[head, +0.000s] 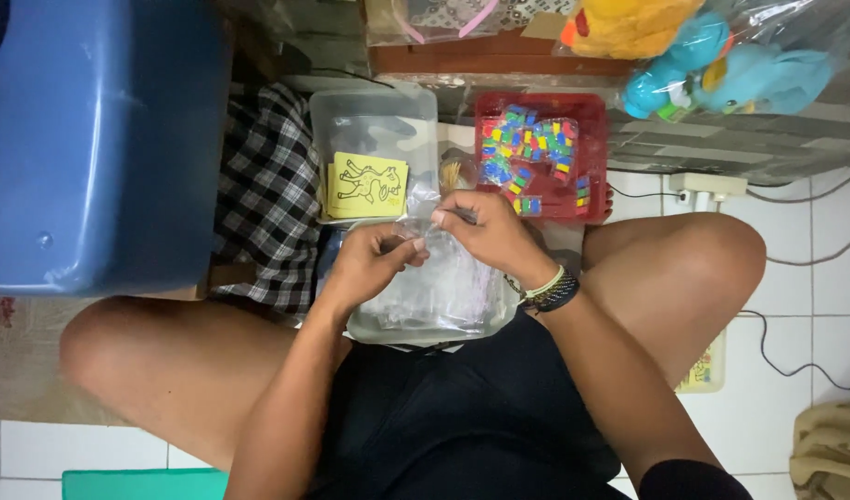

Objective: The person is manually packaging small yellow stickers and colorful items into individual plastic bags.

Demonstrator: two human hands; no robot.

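Both hands meet over the lap, pinching one small clear plastic bag (423, 230) between them. Left hand (374, 264) fingers curled, thumb and forefinger closed on the bag's left edge. Right hand (485, 231) fingers bent, tips closed on the bag's top right edge. Bag contents too small to tell.

Directly under the hands: one clear tray (499, 319) holding a pile of clear bags (434, 296), count not readable.

Just beyond the right hand: one red tray (591, 111) with many small multicoloured pieces (527, 153), too many and too small to count.

Just beyond the left hand: one clear tub (374, 106), with one yellow card (367, 185) showing an animal outline leaning in it.

Far left of the left hand: one big blue plastic bin (100, 139); checked cloth (267, 194) between bin and tub.

Well beyond the right hand: two bagged plush toys, one yellow-orange (629, 26), one turquoise (730, 74). One white power strip (707, 185) right of the red tray, cables running off it.

One beaded wristband (550, 292) on the right wrist. Nothing blocks the hands; they partly cover the bag pile.
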